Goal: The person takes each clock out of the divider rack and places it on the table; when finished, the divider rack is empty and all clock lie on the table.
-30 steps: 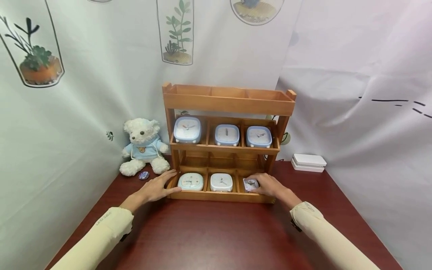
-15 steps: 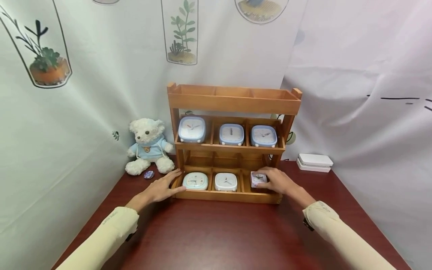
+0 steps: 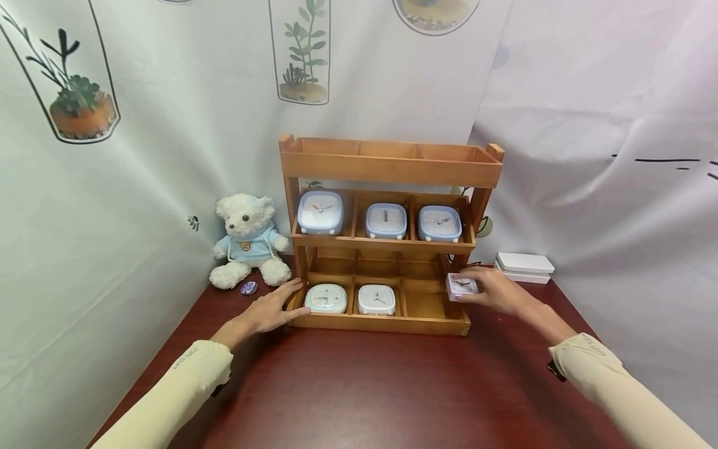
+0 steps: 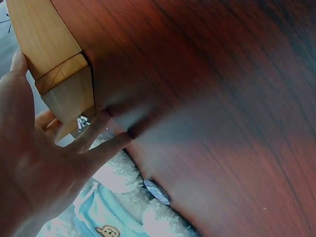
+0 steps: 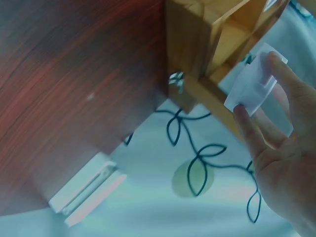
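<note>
Left hand point(image 3: 266, 313) lay spread at the left front corner of the rack point(image 3: 381, 323), thumb against its lower front edge, the other fingers reaching along its left side; left wrist view showed two of these straight and parted. Right hand point(image 3: 499, 292) was just off the rack's lower right edge, thumb and fingers pinching a small clock point(image 3: 461, 288). Left forearm point(image 3: 168, 393) and right forearm point(image 3: 617, 386) slanted inward from the bench's point(image 3: 359, 380) near corners, both sleeved, wrists bare.
</note>
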`<state>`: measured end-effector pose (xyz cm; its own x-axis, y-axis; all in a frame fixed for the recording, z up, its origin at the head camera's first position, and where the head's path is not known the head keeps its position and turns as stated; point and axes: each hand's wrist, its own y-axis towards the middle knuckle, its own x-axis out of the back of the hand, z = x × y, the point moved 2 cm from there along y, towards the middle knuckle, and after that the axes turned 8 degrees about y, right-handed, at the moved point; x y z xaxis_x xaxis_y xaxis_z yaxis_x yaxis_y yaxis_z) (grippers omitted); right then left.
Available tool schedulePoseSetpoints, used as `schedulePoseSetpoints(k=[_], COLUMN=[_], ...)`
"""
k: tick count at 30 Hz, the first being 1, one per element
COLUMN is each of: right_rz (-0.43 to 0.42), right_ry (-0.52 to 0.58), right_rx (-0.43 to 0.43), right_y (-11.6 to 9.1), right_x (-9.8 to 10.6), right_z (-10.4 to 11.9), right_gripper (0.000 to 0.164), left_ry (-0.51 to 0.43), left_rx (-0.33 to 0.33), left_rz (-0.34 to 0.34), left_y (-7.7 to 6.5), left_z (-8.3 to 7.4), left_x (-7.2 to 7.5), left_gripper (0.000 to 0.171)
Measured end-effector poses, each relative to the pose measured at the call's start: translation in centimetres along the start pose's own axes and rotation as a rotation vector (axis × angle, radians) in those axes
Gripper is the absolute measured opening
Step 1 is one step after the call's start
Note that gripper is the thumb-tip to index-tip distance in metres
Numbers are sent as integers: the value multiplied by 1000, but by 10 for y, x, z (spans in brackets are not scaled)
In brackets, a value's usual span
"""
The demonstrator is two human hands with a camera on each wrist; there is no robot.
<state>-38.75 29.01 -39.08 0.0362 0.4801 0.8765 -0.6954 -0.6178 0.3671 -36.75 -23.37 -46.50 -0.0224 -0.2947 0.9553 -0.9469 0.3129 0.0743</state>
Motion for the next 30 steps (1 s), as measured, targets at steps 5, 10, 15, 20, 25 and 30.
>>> schedulePoseSetpoints(k=[5,10,15,20,25,30], right_rz=[-12,-25,-43,-49,-51,-35], right_ry=[-10,-36,-39,4,49,92], right_rx=[-34,-36,-30,-66,-117,-185], right_y=[-16,-26,-34,-36,-33,-27], right_x=[14,19,11,-5,-20,-29], right_z=[-11,-26,-45,-69,-85,-90], right_gripper=[43,40,39,38,37,39], left_ry=[-1,-8,-7,-12,-9,2], left_rx=[-8,-7,-12,-21,-12,-3], left_rz=[1,6,5,5,10,4], left_y=[1,2,2,2,1,-1], left_z=[0,1,2,2,2,2], left_x=[0,-1,-2,-1,-2,-4], left_gripper=[91,92,91,91,92,92])
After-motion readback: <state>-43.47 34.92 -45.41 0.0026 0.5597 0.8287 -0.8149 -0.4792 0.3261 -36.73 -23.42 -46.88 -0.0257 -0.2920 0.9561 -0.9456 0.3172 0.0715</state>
